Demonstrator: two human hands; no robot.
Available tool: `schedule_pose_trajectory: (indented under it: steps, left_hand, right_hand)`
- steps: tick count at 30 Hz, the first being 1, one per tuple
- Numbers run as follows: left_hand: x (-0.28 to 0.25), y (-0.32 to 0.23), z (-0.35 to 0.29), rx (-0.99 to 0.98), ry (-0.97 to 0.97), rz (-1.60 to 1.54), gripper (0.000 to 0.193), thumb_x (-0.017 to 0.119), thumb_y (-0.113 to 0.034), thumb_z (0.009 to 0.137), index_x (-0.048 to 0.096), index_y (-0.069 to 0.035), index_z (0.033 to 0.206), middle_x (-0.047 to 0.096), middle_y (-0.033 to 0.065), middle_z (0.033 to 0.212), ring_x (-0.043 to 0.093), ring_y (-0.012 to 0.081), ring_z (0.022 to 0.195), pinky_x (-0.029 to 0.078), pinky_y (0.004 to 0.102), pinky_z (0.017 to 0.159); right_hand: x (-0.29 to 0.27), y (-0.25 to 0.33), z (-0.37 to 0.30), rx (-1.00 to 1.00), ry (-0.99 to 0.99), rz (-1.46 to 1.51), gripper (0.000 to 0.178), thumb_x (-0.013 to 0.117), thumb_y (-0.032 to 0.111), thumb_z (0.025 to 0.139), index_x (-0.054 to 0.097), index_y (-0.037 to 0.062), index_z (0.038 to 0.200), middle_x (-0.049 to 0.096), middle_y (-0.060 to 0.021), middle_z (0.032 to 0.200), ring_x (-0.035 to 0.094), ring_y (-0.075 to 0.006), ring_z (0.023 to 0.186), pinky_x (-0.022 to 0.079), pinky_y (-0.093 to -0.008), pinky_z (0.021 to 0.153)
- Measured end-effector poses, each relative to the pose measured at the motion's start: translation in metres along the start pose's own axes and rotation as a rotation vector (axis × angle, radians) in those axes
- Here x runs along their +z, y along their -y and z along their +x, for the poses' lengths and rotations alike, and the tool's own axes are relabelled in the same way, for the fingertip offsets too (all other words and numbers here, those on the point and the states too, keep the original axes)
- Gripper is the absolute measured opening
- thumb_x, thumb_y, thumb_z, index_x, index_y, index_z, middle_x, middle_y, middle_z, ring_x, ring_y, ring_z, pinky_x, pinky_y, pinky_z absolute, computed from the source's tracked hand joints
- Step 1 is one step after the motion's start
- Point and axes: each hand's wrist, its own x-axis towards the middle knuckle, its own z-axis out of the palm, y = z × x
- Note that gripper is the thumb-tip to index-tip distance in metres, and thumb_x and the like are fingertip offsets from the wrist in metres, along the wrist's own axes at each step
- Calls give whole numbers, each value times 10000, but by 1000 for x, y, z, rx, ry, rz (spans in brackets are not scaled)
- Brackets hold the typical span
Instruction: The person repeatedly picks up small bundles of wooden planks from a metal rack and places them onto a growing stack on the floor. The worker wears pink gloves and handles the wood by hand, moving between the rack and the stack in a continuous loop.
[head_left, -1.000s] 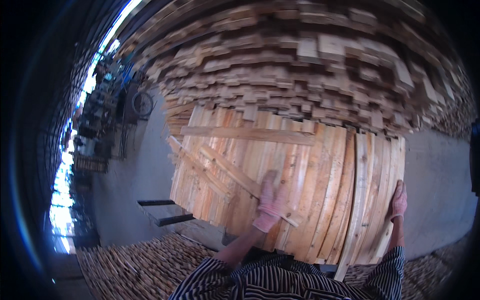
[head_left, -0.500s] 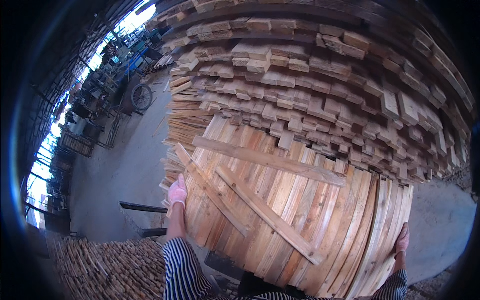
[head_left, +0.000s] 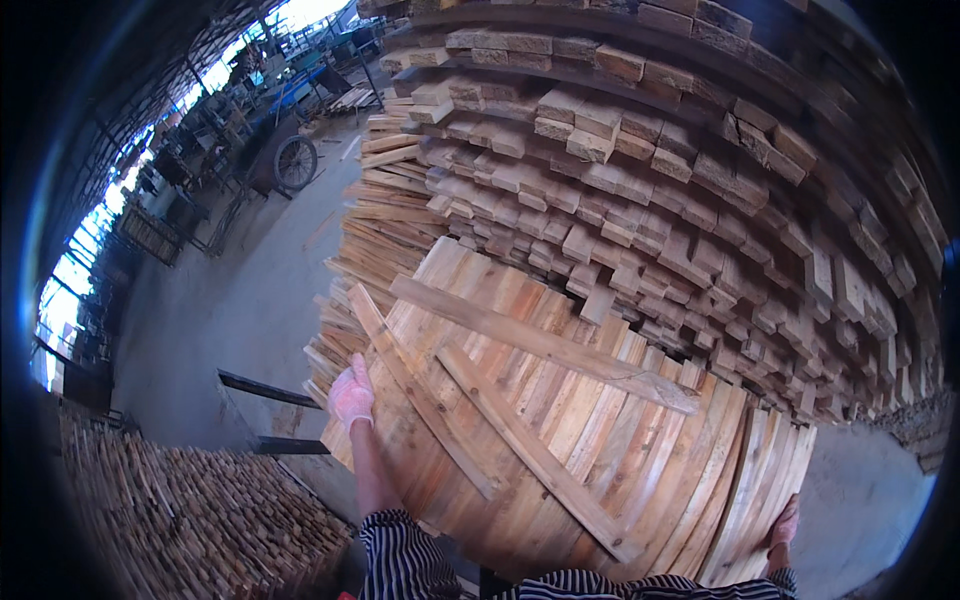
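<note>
A large wooden panel of planks joined side by side, with three battens nailed across it, stands tilted in front of me. My left hand, in a pale pink glove, grips the panel's left edge. My right hand, also gloved, holds its right edge low down. Both arms wear black-and-white striped sleeves. The panel's far end rests toward a tall stack of short wooden blocks.
A pile of thin long slats lies to the left of the stack. Bundled sticks fill the lower left. Dark metal bars lie on the concrete floor. A cart with a spoked wheel stands further back.
My left hand has gone from the middle of the panel to its left edge. The view has swung, and the panel now lies more slanted toward the block stack.
</note>
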Motion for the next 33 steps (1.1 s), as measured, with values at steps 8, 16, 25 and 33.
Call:
schedule_pose_trajectory:
  steps: [8,16,25,33]
  left_hand:
    - [9,-19,-1,-2,64,-110,866,171,-680,1008,754,-41,1044,715,236,1069,650,443,1066,485,532,931]
    - [1,4,1,1,38,-15,849,158,-646,1021,763,-51,1027,733,221,1017,686,448,1006,515,557,894]
    - [5,17,44,519,319,-22,792,144,-596,1048,724,-67,1150,708,217,1117,658,440,1059,515,521,922]
    - [24,31,64,585,506,-87,757,171,-615,1044,677,-74,1196,697,223,1139,637,423,1108,507,501,941]
  right_hand:
    - [-23,-12,17,187,29,162,811,386,663,1004,500,3,1461,551,-181,1455,494,-297,1350,379,-382,1123]
    - [116,234,-81,-684,-150,-168,645,648,299,974,407,68,1526,475,-216,1494,439,-358,1394,316,-434,1192]
    - [304,483,-223,-1187,47,-370,512,640,327,915,514,114,1363,580,-211,1312,579,-407,1187,469,-530,997]
    - [322,525,-220,-1052,283,-655,405,740,340,839,614,109,1147,609,-195,1120,618,-391,1062,529,-515,871]
